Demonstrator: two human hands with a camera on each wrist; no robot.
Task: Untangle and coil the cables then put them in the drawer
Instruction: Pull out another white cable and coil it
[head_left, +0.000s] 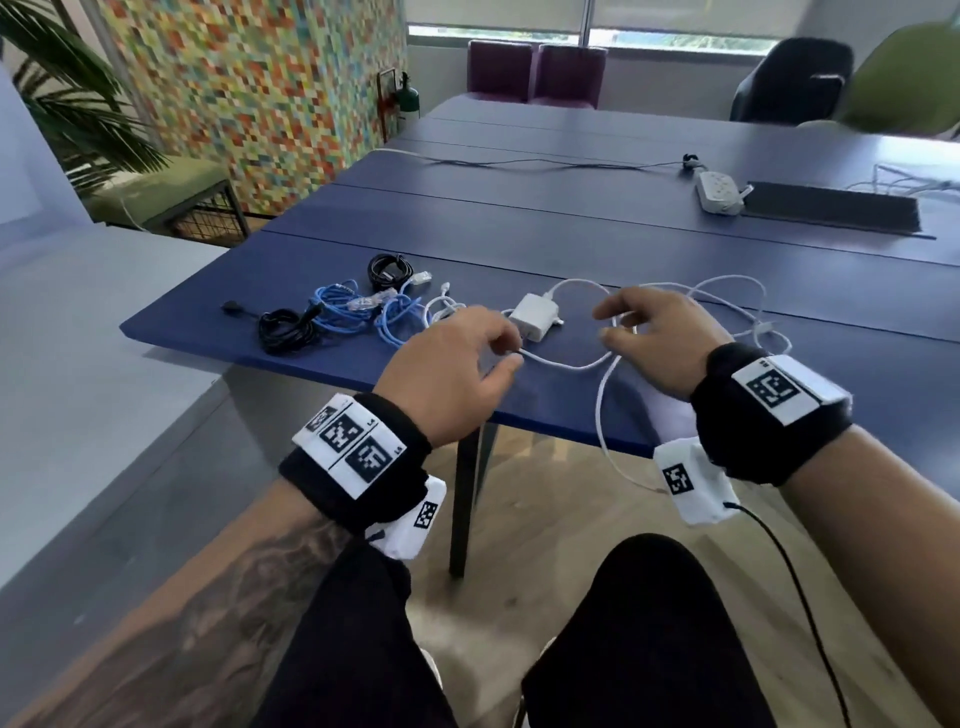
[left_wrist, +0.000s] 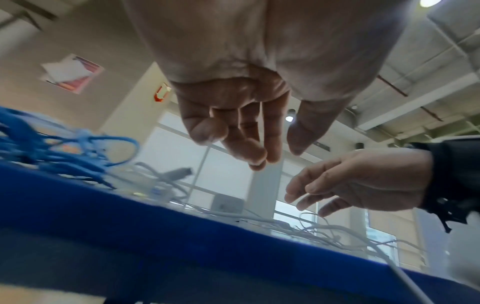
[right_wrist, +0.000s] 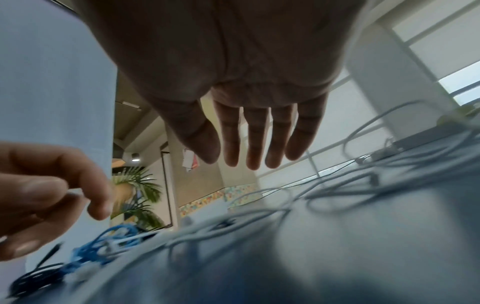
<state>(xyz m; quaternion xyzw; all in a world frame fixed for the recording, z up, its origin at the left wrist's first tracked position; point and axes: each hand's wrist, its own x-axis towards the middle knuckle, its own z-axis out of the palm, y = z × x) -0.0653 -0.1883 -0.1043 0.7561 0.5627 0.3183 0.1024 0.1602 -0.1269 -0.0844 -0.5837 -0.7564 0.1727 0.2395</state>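
Observation:
A white cable (head_left: 566, 364) with a white charger block (head_left: 534, 317) lies in loose loops on the blue table (head_left: 571, 234). One stretch hangs over the front edge. My left hand (head_left: 511, 353) holds this cable in its curled fingers just in front of the block. My right hand (head_left: 613, 325) hovers over a loop to the right with fingers straight and spread, as the right wrist view shows (right_wrist: 249, 154). Left of the block lie a tangled blue cable (head_left: 358, 306) and two black cable bundles (head_left: 288, 325) (head_left: 389, 270). No drawer is in view.
A white power strip (head_left: 719, 193) and a dark cable slot (head_left: 831, 208) sit at the far right of the table. A thin cord (head_left: 545, 163) runs across the back. Chairs stand behind the table; a plant and bench are at the left.

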